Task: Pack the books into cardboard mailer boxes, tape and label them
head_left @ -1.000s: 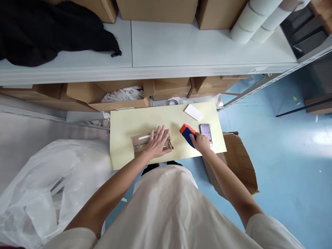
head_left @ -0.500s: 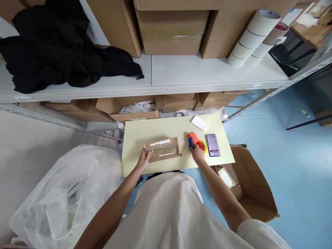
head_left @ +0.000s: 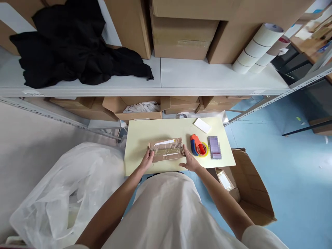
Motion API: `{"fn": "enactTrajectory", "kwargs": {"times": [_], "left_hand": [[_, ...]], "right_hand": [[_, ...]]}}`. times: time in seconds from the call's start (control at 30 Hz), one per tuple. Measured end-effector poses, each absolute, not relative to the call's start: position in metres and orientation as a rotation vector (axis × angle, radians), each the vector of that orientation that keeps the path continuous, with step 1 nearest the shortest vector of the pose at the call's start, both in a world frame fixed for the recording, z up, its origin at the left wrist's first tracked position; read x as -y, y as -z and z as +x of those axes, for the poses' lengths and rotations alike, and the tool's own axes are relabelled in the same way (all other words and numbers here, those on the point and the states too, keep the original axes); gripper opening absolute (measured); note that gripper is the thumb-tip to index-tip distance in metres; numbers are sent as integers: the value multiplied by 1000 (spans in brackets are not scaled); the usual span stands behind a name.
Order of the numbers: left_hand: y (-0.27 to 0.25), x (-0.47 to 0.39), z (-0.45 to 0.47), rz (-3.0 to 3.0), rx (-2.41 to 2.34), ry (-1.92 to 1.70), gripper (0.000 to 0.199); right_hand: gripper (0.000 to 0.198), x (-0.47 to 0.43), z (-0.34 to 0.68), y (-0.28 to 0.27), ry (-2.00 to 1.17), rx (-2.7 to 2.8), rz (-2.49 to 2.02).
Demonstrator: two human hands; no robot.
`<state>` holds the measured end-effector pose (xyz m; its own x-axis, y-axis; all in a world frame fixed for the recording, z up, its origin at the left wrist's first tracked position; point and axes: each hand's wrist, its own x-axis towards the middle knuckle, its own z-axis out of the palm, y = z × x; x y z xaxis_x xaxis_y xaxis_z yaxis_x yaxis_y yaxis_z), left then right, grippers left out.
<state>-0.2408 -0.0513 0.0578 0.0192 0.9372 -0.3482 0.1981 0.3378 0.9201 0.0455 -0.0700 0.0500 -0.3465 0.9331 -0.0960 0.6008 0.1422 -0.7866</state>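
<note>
A taped brown cardboard box (head_left: 167,149) with a white label strip lies on the pale yellow tabletop (head_left: 140,129). My left hand (head_left: 147,159) grips its left end, thumb on top. At the box's right end is my right hand (head_left: 190,161), its thumb and fingers spread and its fingertips at the box's edge. Just right of that hand, an orange and blue tape dispenser (head_left: 199,145) with a yellow-edged roll rests on the table. Beside it lie a phone (head_left: 214,147) and a small white box (head_left: 202,125).
A grey shelf (head_left: 186,77) crosses above the table, bearing cartons, black cloth (head_left: 77,48) and stacked tape rolls (head_left: 256,48). An open carton (head_left: 254,186) with a package in it stands on the floor at right. A white plastic bag (head_left: 75,186) fills the left.
My right hand has let go of the tape dispenser, leaving it on the table, and moved left to the box's right end. My left hand still holds the box. The camera view has shifted slightly.
</note>
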Motion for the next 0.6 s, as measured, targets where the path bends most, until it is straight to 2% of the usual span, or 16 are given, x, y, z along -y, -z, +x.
{"fn": "enactTrajectory", "kwargs": {"times": [0.1, 0.2, 0.27, 0.47, 0.6], "left_hand": [[-50, 60, -247, 1027, -1349, -802, 88], [-43, 73, -257, 1143, -1240, -769, 113], [-42, 78, -261, 1256, -1297, -754, 115], [-67, 41, -256, 1322, -1562, -769, 54], [-84, -3, -251, 1396, -1778, -554, 42]], "right_hand": [[88, 64, 34, -40, -1114, 1833, -1464], [74, 61, 33, -40, -1222, 1738, -1456], [69, 58, 34, -48, -1314, 1697, -1480], [47, 26, 19, -81, -1244, 1459, -1804], [40, -4, 8, -93, -1072, 1486, -2139]]}}
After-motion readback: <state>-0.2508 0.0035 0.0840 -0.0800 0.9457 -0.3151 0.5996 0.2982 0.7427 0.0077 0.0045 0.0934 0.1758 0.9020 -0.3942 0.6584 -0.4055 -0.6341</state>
